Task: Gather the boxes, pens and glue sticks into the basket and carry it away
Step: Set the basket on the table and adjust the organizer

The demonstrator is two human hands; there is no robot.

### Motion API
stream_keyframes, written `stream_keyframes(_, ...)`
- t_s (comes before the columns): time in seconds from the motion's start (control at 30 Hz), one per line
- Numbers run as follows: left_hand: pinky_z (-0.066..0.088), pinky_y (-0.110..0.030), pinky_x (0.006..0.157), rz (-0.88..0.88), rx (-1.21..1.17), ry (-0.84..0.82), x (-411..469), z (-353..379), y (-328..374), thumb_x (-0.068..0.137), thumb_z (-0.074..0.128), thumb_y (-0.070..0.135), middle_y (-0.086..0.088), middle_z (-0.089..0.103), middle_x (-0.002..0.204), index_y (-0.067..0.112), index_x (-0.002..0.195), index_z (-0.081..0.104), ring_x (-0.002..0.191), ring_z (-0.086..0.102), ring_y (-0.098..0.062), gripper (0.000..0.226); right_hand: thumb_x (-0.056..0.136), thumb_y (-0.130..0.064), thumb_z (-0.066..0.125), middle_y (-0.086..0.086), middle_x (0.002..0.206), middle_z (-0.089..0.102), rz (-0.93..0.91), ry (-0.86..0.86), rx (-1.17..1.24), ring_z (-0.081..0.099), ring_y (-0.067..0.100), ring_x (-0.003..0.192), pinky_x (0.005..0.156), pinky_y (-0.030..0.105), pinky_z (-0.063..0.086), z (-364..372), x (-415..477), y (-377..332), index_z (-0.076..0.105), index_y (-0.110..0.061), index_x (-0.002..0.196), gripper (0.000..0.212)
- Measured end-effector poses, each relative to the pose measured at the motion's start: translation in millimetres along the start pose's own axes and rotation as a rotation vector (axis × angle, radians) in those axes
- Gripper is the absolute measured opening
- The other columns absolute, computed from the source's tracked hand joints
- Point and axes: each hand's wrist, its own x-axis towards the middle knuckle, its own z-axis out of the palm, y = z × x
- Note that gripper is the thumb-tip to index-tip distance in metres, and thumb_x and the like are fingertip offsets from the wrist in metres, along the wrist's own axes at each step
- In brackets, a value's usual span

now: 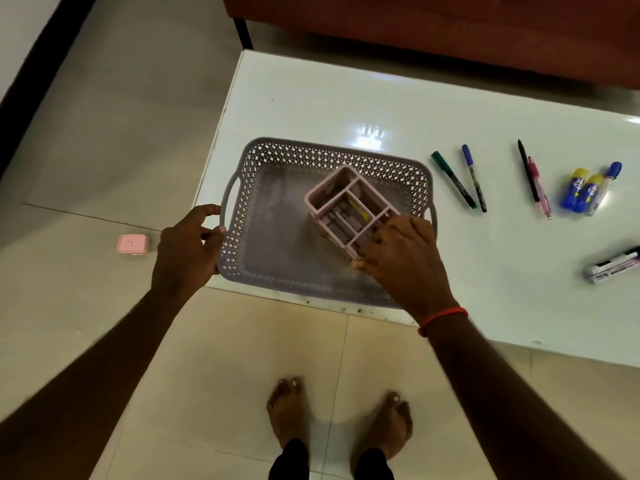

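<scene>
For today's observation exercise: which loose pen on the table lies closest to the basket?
The green-capped marker, leftmost in the row of pens. The blue-capped marker beside it lies farther right of the basket.

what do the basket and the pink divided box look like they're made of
Basket: probably moulded plastic, matte grey-lilac; its walls are a regular punched lattice with cut-out handles. Pink divided box: likely plastic too, matte; its walls and dividers are thin and even, seemingly one piece.

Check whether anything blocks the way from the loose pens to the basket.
Nothing visible does: bare table lies between the green marker, the nearest pen, and the basket rim. The right hand holds a tilted pink divided box over the basket.
</scene>
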Motion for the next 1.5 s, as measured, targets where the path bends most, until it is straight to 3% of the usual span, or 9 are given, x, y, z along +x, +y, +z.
stream_keyframes(0.1,0.054,-0.020,0.041,0.004,-0.025,-0.015,0,1,-1,0.100,0.061,0.020,-0.015,0.073,0.105,0.019,0.133,0.056,0.073,0.068,-0.022,0.034,0.093,-0.056,0.046,0.003,0.097,0.072,-0.011,0.021,0.011,0.062,0.026,0.096,0.087,0.040,0.042,3,-9,-12,0.071,-0.023,0.101,0.043)
stream_keyframes(0.2,0.058,-0.026,0.047,0.029,-0.013,-0.009,-1,2,-1,0.100,0.060,0.020,-0.018,0.072,0.106,0.018,0.134,0.056,0.075,0.067,-0.023,0.034,0.094,-0.048,0.040,0.009,0.104,0.070,0.001,-0.032,0.049,0.062,0.029,0.102,0.088,0.044,0.050,6,-10,-17,0.068,-0.015,0.108,0.046)
stream_keyframes(0.37,0.062,-0.044,0.061,0.055,0.032,0.016,-2,4,1,0.100,0.059,0.020,-0.019,0.073,0.103,0.016,0.132,0.057,0.079,0.069,-0.029,0.032,0.084,-0.028,0.076,0.013,0.095,0.071,0.077,-0.004,0.089,0.066,0.030,0.092,0.074,0.043,0.059,5,-19,-16,0.070,-0.008,0.100,0.026)
stream_keyframes(0.53,0.057,-0.027,0.047,0.035,0.045,0.006,-2,6,-4,0.101,0.057,0.022,-0.013,0.072,0.098,0.017,0.129,0.059,0.069,0.068,-0.026,0.028,0.076,-0.030,0.084,0.011,0.093,0.074,0.124,0.011,0.083,0.068,0.029,0.089,0.074,0.041,0.059,4,-32,-12,0.074,-0.011,0.097,0.031)
stream_keyframes(0.63,0.062,-0.043,0.071,-0.006,0.019,0.032,-4,7,-2,0.098,0.062,0.026,-0.008,0.074,0.108,0.023,0.126,0.060,0.081,0.072,-0.027,0.028,0.081,-0.045,0.076,0.008,0.094,0.073,0.143,0.041,0.128,0.066,0.026,0.092,0.077,0.038,0.056,2,-34,-12,0.073,-0.013,0.100,0.038)
stream_keyframes(0.73,0.047,-0.040,0.101,0.049,0.077,0.150,-11,5,7,0.094,0.066,0.031,-0.002,0.069,0.124,0.022,0.127,0.062,0.116,0.062,-0.026,0.035,0.087,-0.058,0.064,0.001,0.090,0.071,0.206,0.150,0.279,0.063,0.019,0.088,0.073,0.030,0.049,-10,-36,-12,0.071,-0.018,0.099,0.041)
stream_keyframes(0.8,0.038,-0.036,0.104,0.168,0.082,0.182,-18,2,17,0.092,0.068,0.029,-0.005,0.066,0.126,0.016,0.125,0.063,0.122,0.054,-0.027,0.036,0.091,-0.059,0.057,-0.003,0.090,0.070,0.266,0.186,0.366,0.061,0.015,0.087,0.072,0.027,0.047,-20,-37,-11,0.069,-0.022,0.100,0.039)
stream_keyframes(1.03,0.034,-0.029,0.101,0.457,0.149,-0.004,-40,-3,48,0.091,0.063,0.030,-0.005,0.065,0.121,0.014,0.120,0.064,0.118,0.053,-0.025,0.034,0.094,-0.053,0.057,-0.003,0.094,0.072,0.297,0.147,0.430,0.061,0.018,0.092,0.081,0.035,0.050,-43,-45,-6,0.069,-0.022,0.102,0.034)
stream_keyframes(1.5,0.044,-0.033,0.100,0.337,0.102,-0.230,-108,-130,155,0.090,0.043,0.063,0.006,0.067,0.117,0.022,0.126,0.064,0.116,0.054,-0.013,0.058,0.085,-0.045,0.067,-0.004,0.084,0.067,0.344,0.156,0.321,0.054,0.025,0.102,0.087,0.041,0.031,-212,-105,-12,0.072,-0.025,0.090,0.020)
